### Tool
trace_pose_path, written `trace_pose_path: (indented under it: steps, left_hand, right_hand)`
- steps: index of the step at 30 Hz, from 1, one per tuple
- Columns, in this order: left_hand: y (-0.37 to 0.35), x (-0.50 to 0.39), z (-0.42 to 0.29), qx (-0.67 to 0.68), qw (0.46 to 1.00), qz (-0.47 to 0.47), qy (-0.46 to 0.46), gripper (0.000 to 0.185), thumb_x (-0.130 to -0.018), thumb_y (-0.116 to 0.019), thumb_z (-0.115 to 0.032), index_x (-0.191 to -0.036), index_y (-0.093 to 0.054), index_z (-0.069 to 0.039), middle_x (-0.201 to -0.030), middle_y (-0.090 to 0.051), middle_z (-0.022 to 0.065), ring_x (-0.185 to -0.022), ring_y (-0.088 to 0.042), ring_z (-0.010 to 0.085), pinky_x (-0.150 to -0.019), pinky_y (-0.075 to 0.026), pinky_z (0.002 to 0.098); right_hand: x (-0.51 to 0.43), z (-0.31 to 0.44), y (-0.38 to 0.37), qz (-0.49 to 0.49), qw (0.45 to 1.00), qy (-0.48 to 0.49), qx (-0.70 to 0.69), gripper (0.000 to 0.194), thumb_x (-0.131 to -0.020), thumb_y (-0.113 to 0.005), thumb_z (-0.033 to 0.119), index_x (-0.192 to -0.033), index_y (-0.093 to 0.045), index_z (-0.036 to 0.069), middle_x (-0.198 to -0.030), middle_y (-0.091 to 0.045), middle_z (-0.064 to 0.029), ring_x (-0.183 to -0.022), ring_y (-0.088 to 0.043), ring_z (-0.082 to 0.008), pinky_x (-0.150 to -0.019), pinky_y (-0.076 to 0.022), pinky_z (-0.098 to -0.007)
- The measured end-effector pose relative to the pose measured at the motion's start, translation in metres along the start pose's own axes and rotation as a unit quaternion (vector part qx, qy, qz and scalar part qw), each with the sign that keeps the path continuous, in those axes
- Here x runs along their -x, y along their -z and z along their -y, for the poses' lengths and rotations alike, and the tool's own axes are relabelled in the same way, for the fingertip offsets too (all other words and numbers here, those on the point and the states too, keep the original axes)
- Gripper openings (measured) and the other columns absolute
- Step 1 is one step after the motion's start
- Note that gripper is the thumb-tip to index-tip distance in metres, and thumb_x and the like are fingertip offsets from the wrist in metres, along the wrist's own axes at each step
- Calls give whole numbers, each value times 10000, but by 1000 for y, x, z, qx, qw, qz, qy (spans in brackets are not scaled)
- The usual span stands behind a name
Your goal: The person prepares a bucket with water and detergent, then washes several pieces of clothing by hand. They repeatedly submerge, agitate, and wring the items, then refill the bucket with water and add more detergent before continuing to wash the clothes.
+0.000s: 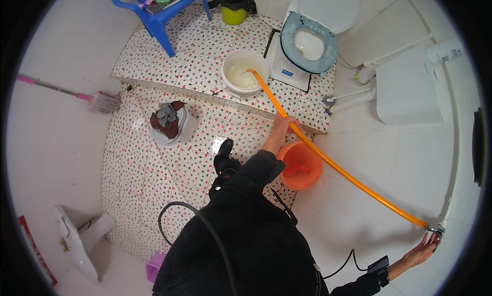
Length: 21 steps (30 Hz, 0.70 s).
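My left hand [283, 125] is closed around an orange hose [338, 169], a little short of its free end. That end hangs over a white plastic bucket [246, 90] on the raised tiled step, with cloudy, rippling water inside. The hose's other end joins a chrome wall tap [436, 230] at the lower right. My right hand [421, 251] touches the tap from below, its fingers on the metal. An orange bucket [300, 180] stands on the lower floor beneath my left forearm.
A toilet [307, 46] with a padded seat cover stands on the step, near a blue plastic chair [169, 23] and a lime bin [233, 16]. Cloths [167, 117] lie on a white container left of my foot. A washbasin [78, 246] is at lower left. The step edge crosses ahead.
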State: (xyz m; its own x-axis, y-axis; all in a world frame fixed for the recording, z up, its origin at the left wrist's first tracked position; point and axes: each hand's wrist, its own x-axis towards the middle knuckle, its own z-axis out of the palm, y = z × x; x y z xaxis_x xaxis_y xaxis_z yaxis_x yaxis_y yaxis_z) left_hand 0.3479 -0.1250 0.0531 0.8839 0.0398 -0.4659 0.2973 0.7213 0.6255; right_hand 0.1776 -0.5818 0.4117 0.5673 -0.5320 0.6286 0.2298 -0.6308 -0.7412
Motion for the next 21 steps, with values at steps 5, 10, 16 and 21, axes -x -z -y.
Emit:
trace_pose_path:
  steps: [5, 10, 16, 21]
  left_hand:
    - [-1, 7, 1, 23, 1000, -17, -2, 162, -809, -503, -76, -906, -408, 12, -737, -618, 150, -590, -635, 250, -481, -506, 280]
    - [-1, 9, 1, 5, 1000, -14, 0, 161, -805, -505, -78, -899, -410, 12, -718, -607, 142, -591, -634, 251, -478, -504, 281]
    - [4, 3, 10, 30, 1000, -9, -2, 211, -789, -502, -71, -947, -378, -5, -687, -586, 134, -564, -627, 262, -475, -520, 306]
    - [7, 2, 13, 48, 999, 18, 5, 188, -780, -498, -64, -926, -403, 7, -683, -591, 133, -547, -626, 260, -472, -529, 316]
  right_hand:
    - [1, 2, -4, -14, 1000, -4, -8, 547, -901, -475, 372, -1264, -390, -28, -1259, -459, -161, -1199, -410, -283, -988, -331, -414]
    - [1, 1, -3, -13, 999, -10, -35, 538, -897, -485, 372, -1262, -402, -15, -1267, -453, -144, -1162, -439, -280, -973, -351, -400]
    - [-1, -2, 1, -4, 999, -16, -46, 529, -894, -495, 375, -1255, -419, -4, -1258, -462, -136, -1060, -506, -265, -917, -408, -360]
    - [1, -2, 1, -9, 999, -18, -28, 537, -895, -491, 382, -1265, -407, 3, -1265, -464, -123, -1039, -518, -249, -906, -415, -343]
